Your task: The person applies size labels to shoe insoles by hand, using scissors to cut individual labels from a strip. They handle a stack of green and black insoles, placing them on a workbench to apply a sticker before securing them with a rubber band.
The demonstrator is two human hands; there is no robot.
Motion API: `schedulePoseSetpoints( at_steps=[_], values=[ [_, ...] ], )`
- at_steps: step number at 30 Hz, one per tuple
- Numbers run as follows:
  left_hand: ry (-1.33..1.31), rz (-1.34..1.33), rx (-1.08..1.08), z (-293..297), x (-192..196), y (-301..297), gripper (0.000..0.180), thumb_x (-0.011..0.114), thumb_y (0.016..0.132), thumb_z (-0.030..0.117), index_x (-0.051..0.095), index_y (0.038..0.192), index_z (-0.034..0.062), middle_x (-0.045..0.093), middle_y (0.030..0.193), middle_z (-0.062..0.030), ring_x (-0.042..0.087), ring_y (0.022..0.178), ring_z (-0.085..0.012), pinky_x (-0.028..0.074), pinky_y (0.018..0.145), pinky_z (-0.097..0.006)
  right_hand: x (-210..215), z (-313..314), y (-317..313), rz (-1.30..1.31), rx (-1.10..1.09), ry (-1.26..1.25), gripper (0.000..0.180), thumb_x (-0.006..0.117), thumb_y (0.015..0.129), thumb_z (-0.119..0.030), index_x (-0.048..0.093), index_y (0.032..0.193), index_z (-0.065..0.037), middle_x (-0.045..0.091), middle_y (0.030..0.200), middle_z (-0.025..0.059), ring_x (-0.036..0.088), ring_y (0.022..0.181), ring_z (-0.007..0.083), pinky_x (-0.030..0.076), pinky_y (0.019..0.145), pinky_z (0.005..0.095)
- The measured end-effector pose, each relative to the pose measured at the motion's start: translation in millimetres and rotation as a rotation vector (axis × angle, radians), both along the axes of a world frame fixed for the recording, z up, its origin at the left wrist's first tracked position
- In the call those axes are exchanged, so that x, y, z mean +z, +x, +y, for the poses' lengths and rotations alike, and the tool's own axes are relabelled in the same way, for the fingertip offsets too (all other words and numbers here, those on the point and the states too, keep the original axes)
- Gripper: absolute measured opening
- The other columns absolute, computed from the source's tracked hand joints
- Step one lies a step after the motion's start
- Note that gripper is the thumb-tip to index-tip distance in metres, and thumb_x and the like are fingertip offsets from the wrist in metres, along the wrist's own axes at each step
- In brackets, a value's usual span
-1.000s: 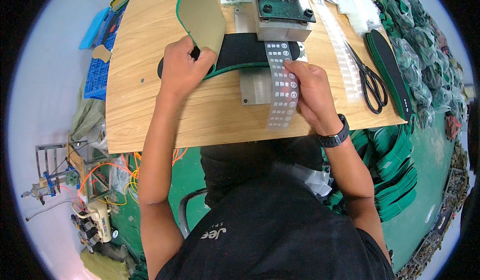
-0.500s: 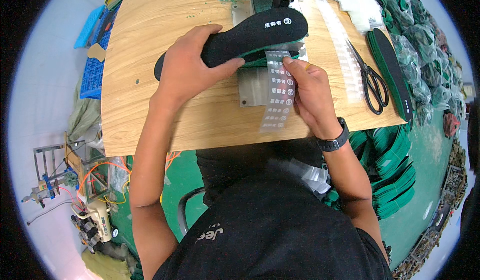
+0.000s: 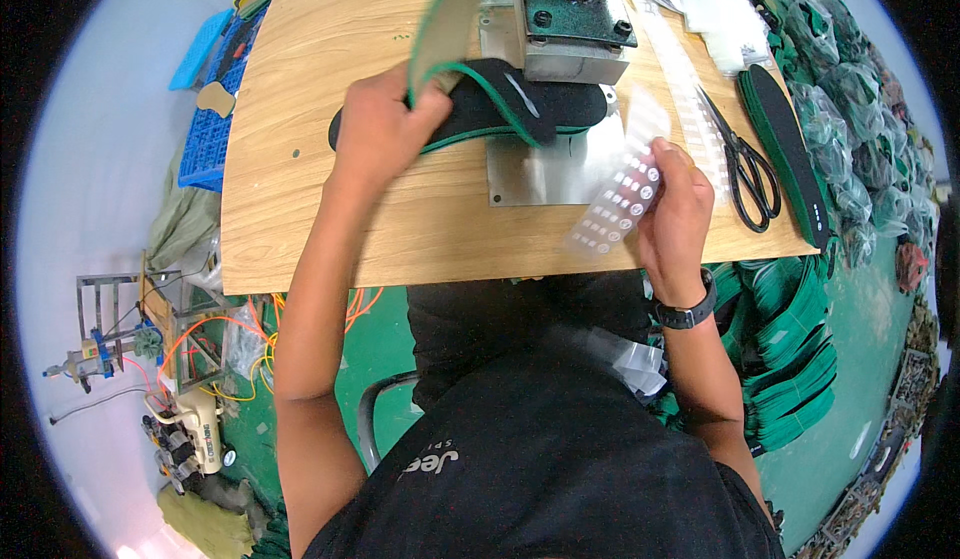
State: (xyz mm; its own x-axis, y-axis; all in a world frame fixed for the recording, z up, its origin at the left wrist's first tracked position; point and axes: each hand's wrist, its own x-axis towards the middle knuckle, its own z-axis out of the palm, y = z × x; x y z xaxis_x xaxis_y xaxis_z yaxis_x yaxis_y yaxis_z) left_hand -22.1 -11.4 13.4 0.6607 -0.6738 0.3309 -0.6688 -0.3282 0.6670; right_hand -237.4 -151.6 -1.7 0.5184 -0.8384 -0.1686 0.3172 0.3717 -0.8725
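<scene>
Left grip (image 3: 385,124) is closed on a lifted insole (image 3: 455,24), curled up with its tan underside showing. Right grip (image 3: 680,194) pinches a clear label strip (image 3: 615,199), over the desk (image 3: 290,214) toward its front edge and right side.

1 lower insole (image 3: 585,107) lies across the metal plate (image 3: 550,174), just in front of the press block (image 3: 575,59). Black end with a blurred white mark beside left grip; can't tell which insole it belongs to.

Step looks like turning the top piece clear. My take: hold it by the rim, bend it gently, don't drag the lower 1 off the plate. Keep strip flat, prints untouched, fingers out from under the block.

Vs 0.5 s ago: lifted insole had its black face up, hiding the block; now curled, block visible. Strip touched the insoles; now swung right, apart from them, nearer the scissors (image 3: 750,169).
</scene>
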Motion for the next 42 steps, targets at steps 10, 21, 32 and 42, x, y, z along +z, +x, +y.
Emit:
schedulePoseSetpoints(
  at_steps=[10,21,32,42],
  values=[
    [-0.226,0.200,0.066,4,-11,6,0.030,0.056,0.085,0.023,0.059,0.076,-0.0046,0.045,0.055,-0.0017,0.039,0.056,-0.0076,0.036,0.051,-0.027,-20,-14,33,0.161,0.321,0.018,0.022,0.057,0.088,-0.011,0.058,0.067,-0.003,0.057,0.060,0.0026,0.052,0.047,0.0087,0.038,0.042,0.0219],
    [-0.179,0.038,0.024,3,-13,5,0.026,0.058,0.085,0.023,0.064,0.083,-0.0021,0.049,0.054,-0.0090,0.042,0.054,-0.0112,0.040,0.053,-0.028,-19,-10,36,0.209,0.353,-0.054,0.024,0.057,0.090,-0.016,0.060,0.070,-0.002,0.059,0.061,0.0041,0.052,0.047,0.0090,0.038,0.042,0.0215],
    [0.122,-0.274,-0.242,-6,-8,1,0.064,0.079,0.066,0.032,0.056,0.120,0.0057,0.063,0.105,-0.0198,0.058,0.099,-0.0364,0.045,0.087,-0.041,-10,-3,36,0.255,0.329,-0.056,0.032,0.056,0.092,-0.023,0.059,0.068,-0.003,0.058,0.057,0.0043,0.049,0.041,0.0099,0.037,0.038,0.0226],
    [-0.042,-0.332,-0.173,-1,-11,-3,0.038,0.070,0.072,0.022,0.062,0.105,0.0039,0.065,0.091,-0.0194,0.060,0.080,-0.0375,0.050,0.071,-0.039,-15,-1,16,0.074,0.197,-0.159,0.023,0.054,0.093,-0.017,0.061,0.079,0.000,0.060,0.067,0.0046,0.055,0.050,0.0099,0.041,0.042,0.0212]
  ],
)
